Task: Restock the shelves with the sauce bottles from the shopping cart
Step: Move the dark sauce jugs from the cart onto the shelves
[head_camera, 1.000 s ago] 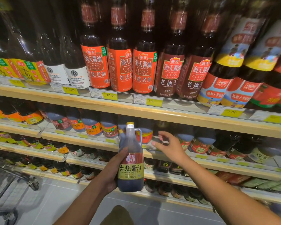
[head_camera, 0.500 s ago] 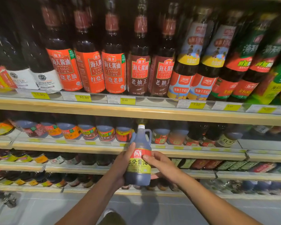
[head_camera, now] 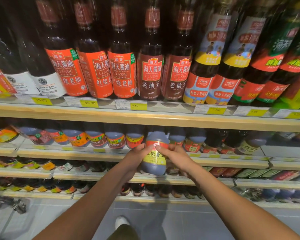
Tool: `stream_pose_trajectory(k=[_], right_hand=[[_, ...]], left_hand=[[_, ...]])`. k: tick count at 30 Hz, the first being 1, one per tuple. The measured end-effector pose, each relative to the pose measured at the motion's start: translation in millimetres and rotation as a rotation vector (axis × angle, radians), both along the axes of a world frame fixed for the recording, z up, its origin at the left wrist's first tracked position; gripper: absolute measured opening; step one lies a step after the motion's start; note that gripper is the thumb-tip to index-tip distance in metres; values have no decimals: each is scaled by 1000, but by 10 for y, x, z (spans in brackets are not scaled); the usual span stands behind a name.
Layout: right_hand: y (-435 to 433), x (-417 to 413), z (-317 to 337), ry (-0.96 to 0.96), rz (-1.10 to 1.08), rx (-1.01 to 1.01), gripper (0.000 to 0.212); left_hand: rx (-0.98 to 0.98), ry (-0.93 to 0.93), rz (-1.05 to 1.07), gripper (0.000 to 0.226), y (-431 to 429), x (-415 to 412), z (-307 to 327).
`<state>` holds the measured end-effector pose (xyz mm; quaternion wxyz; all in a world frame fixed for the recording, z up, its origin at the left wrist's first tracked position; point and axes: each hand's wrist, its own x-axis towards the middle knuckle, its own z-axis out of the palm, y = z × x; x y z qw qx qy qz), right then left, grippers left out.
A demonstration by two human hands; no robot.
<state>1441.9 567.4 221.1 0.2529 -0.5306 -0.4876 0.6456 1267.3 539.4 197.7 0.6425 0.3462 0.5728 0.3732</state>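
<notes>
Jug of soy sauce (head_camera: 154,159) gripped by my left hand (head_camera: 137,157) & right hand (head_camera: 177,157), at 2nd shelf (head_camera: 68,154) front, not seated yet; remaining stock unseen.

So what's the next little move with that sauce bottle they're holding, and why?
Probably push the sauce bottle straight forward into the gap in the row on the second shelf, then set it down. The left hand and right hand share the grip on it. It is roughly upright, right in front of that gap, with similar bottles standing on either side.
</notes>
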Motion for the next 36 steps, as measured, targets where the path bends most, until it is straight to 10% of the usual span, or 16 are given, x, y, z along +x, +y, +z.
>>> stream_pose_trajectory(k=[17, 26, 36], right_hand=[[588, -153, -284, -547, 96, 525, 42], [530, -213, -460, -641, 44, 609, 35], [613, -188, -379, -846, 205, 667, 43]], left_hand=[[146, 337, 241, 31, 416, -41, -100], [110, 285, 178, 77, 416, 46, -378], [89, 175, 286, 66, 417, 116, -504]])
